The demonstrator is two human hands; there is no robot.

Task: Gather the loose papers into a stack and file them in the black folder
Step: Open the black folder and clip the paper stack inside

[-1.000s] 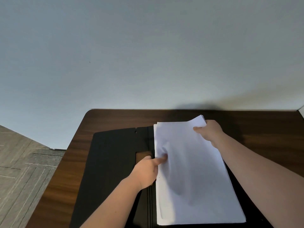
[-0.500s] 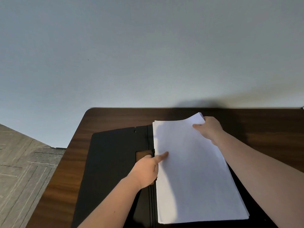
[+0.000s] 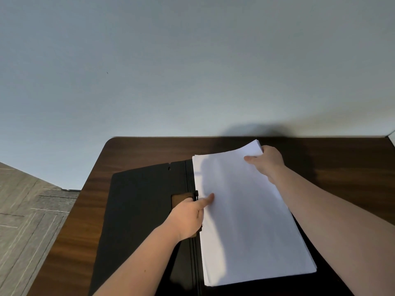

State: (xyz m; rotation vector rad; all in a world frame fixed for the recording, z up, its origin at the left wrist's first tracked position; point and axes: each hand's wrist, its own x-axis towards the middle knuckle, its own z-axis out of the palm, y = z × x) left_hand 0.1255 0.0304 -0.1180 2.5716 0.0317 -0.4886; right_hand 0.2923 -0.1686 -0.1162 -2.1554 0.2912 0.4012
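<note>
The stack of white papers [image 3: 250, 221] lies on the right half of the open black folder [image 3: 141, 210]. The left edge of the stack sits right beside the fold in the middle of the folder. The sheets are mostly lined up, with a few edges peeking out at the bottom. The far right corner of the stack is lifted up and bent a little.

The right hand [image 3: 267, 161] pinches that lifted corner, thumb on top of the papers and the other fingers under them. The left hand [image 3: 190, 216] rests at the left edge of the stack, about halfway along it. Its thumb presses down on the top sheet, and the rest of the fingers are curled and hidden under the hand. A small black clip [image 3: 195, 195] pokes up just past the left hand, at the fold.

The left half of the folder lies flat and bare, with a small brown window [image 3: 178, 198] near the fold. The folder rests on a dark brown wooden tabletop [image 3: 136, 150]. Behind the tabletop is a plain pale wall [image 3: 192, 60]. To the left of the tabletop is a grey wood-pattern floor [image 3: 25, 210].
</note>
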